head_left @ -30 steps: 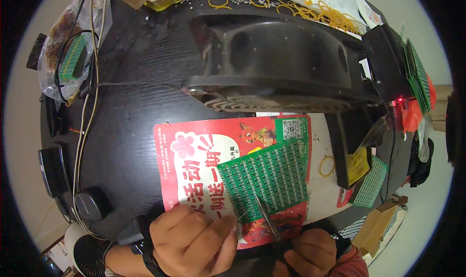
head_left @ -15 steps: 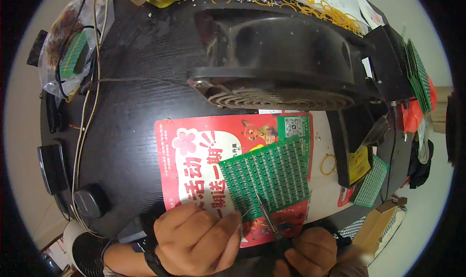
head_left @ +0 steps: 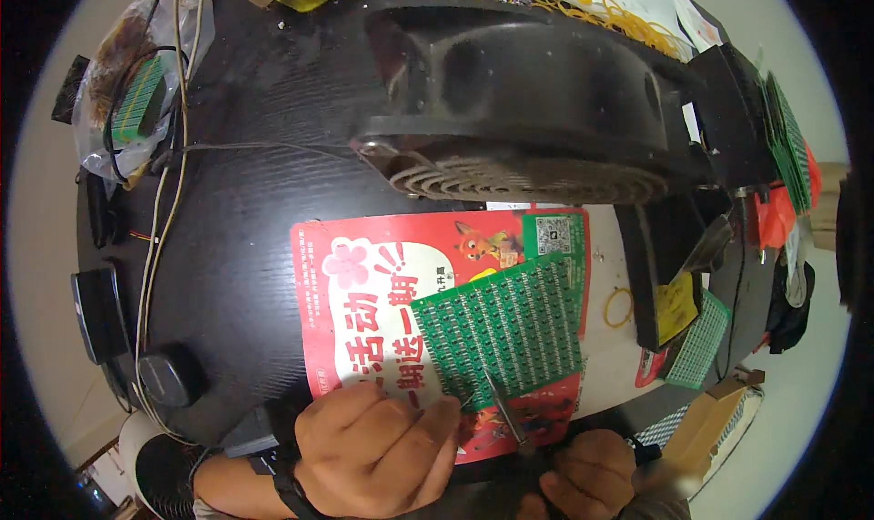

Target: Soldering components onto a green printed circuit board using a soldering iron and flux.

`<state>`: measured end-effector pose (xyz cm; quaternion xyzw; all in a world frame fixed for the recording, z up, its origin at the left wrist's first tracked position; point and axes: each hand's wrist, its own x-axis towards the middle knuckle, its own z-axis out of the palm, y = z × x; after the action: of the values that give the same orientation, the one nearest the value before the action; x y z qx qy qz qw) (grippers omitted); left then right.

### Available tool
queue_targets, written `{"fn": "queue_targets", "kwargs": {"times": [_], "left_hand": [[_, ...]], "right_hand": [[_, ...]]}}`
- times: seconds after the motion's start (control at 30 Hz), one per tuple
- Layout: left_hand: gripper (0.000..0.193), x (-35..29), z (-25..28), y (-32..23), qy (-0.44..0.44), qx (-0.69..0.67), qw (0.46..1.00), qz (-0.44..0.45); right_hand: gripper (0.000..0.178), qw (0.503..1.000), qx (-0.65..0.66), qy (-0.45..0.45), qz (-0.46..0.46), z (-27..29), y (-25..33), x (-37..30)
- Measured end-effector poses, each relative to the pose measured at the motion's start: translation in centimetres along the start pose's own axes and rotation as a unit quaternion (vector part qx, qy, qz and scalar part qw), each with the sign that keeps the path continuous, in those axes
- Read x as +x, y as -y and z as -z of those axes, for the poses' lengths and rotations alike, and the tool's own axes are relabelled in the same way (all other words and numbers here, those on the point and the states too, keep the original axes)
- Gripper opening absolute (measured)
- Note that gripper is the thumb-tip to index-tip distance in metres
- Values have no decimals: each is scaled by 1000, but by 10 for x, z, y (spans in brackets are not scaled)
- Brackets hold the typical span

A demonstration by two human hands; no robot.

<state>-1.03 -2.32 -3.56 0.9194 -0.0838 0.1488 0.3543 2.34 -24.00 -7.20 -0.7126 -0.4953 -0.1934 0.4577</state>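
Observation:
A green circuit board panel (head_left: 501,329) with many small repeated parts lies tilted on a red printed sheet (head_left: 319,247). My left hand (head_left: 378,452) is closed at the sheet's near edge, pinching a thin wire that looks like solder and pokes out toward the panel's lower left edge. In my right hand (head_left: 587,474), fingers curled, is a soldering iron (head_left: 505,411) with a dark handle. Its metal tip points up and left over the lower part of the panel; contact with the board cannot be made out.
A large black fan (head_left: 537,92) stands just beyond the sheet. Yellow rubber bands (head_left: 628,28) and small metal bits lie at the back. Another green panel (head_left: 699,342) leans at the right by a cardboard box (head_left: 701,429). Cables (head_left: 159,219) and a plastic bag (head_left: 96,137) occupy the left.
My left hand has shifted slightly right with the thin wire. The iron's tip has moved a little right and down over the panel. The panel stays about where it was.

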Motion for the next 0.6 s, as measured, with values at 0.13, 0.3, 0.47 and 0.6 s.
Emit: {"fn": "queue_targets", "kwargs": {"times": [0.13,0.3,0.47,0.6], "left_hand": [[21,0,2,3,24,16,999,-24],[21,0,-1,2,17,11,1000,-16],[22,1,-6,-1,13,42,999,-4],[26,3,-9,-7,18,65,998,21]], "right_hand": [[20,999,10,45,-25,8,4,0],[20,999,-17,-28,31,-4,-5,-3],[21,1000,-18,-24,5,-1,1,-3],[20,1000,-9,-18,-17,0,3,1]]}}
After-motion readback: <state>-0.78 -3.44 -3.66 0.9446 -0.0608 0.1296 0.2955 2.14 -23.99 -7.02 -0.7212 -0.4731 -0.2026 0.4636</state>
